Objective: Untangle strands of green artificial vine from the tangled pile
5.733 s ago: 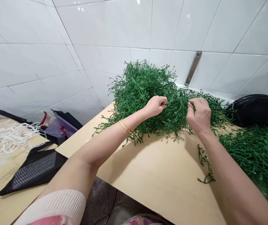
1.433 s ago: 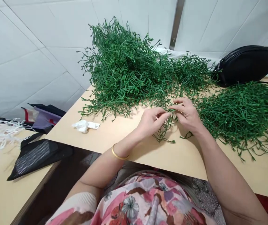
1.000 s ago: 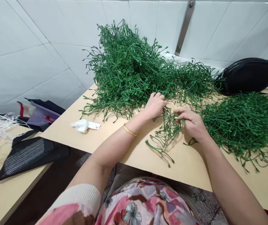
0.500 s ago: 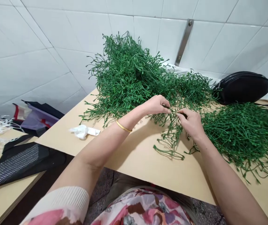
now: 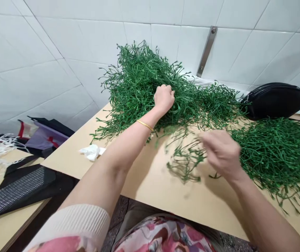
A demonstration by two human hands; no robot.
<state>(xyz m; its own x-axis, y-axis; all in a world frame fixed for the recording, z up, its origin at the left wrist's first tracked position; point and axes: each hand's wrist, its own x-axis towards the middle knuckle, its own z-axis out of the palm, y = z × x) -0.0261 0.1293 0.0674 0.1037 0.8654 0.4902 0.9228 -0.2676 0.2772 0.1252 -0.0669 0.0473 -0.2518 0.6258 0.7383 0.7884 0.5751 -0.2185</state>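
Note:
My left hand [image 5: 165,96], a gold bangle on its wrist, reaches into the front of a tall heap of green artificial stems [image 5: 136,80]. Its fingers are curled down among them, and the fingertips are hidden. Blurred by motion, my right hand [image 5: 222,150] is closed over the table, gripping a loose bunch of green stems [image 5: 188,155] that dangles to its left. These stems are thin and branching, with small bud-like tips. Close by on the right lies a second, flatter heap of the same stems [image 5: 278,154].
A black zipped bag [image 5: 277,100] stands by the tiled wall behind the right heap. Crumpled white tissue [image 5: 92,152] lies near the table's left edge. To the left, a lower surface holds a black mesh bag [image 5: 21,189] and white strands [image 5: 1,150]. A metal bracket [image 5: 207,50] is fixed to the wall.
My hands have parted. The left has moved up and away into the tall heap; the right has shifted slightly right and nearer me, holding the bunch, which swings.

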